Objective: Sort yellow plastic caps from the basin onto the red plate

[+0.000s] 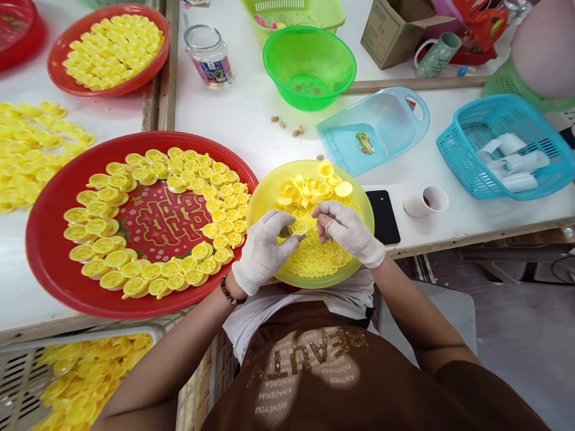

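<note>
One small, round, shallow yellow plastic piece point(299, 227) is what your hands centre on in the head view: it lies just to the left of your right hand point(353, 233), in a white knitted glove, and is held by your left hand point(265, 248), gloved the same way. Its face is turned mostly upward and, being round, it shows no clear long axis. Your left hand is the nearer, touching it, thumb below and fingers above, pinching it at the rim; your right hand is near but apart, fingers curled inward, and you cannot tell whether its fingertips meet or pinch anything. Both hands are above a round, translucent yellow plastic bowl point(256, 200), with tiny yellow granules point(318, 260) at its near side and loose, cup-shaped yellow plastic pieces point(305, 188) at its far side. Your left forearm slants in from the lower left, your right from the lower right, wrists well apart. Beside your left hand, on the white bench point(251, 114), is a large, round red tray point(49, 251) carrying curved rows of yellow pieces point(117, 259).
</note>
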`<control>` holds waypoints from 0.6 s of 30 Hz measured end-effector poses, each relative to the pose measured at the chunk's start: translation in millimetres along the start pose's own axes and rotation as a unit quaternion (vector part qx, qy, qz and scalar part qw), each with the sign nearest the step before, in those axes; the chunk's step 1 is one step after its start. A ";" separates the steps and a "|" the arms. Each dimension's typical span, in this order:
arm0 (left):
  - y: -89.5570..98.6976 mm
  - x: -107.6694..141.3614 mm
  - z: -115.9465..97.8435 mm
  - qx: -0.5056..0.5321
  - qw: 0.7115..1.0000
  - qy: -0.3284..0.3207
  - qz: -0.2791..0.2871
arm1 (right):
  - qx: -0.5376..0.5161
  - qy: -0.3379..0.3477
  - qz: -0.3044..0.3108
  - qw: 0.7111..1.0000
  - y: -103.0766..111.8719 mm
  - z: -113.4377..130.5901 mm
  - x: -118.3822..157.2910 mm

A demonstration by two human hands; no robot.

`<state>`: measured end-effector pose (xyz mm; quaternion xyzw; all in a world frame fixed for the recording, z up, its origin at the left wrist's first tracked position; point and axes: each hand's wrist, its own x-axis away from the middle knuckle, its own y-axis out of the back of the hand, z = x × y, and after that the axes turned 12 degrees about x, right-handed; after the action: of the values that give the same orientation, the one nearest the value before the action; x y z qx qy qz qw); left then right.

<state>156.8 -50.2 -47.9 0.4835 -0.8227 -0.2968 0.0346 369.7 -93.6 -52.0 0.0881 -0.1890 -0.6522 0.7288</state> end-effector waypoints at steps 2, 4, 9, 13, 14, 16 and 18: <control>13.3 0.8 -0.3 0.002 1.000 0.008 -0.008 | 0.106 0.029 -0.027 0.994 2.2 -1.3 2.4; 37.2 3.8 3.8 -0.011 0.999 0.018 -0.028 | 0.200 0.062 -0.032 0.977 1.8 -1.7 4.6; 125.5 26.3 39.8 -0.136 0.980 0.124 -0.072 | 0.270 0.113 -0.014 0.956 -3.8 -2.7 9.2; 169.1 45.5 80.0 -0.182 0.955 0.232 -0.027 | 0.300 0.131 -0.027 0.944 -6.4 -0.1 9.9; 172.6 48.7 88.1 -0.178 0.953 0.243 -0.006 | 0.318 0.134 -0.024 0.938 -6.7 1.4 9.7; 173.9 52.9 99.5 -0.168 0.954 0.245 0.037 | 0.361 0.136 -0.002 0.922 -7.7 5.3 9.1; 171.9 54.9 104.5 -0.160 0.957 0.229 0.075 | 0.398 0.135 0.029 0.907 -10.6 9.6 8.7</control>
<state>-41.5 13.7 -56.6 0.4637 -0.7683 -0.3023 0.3214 356.9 -102.5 -45.7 0.4525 -0.3346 -0.4832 0.6706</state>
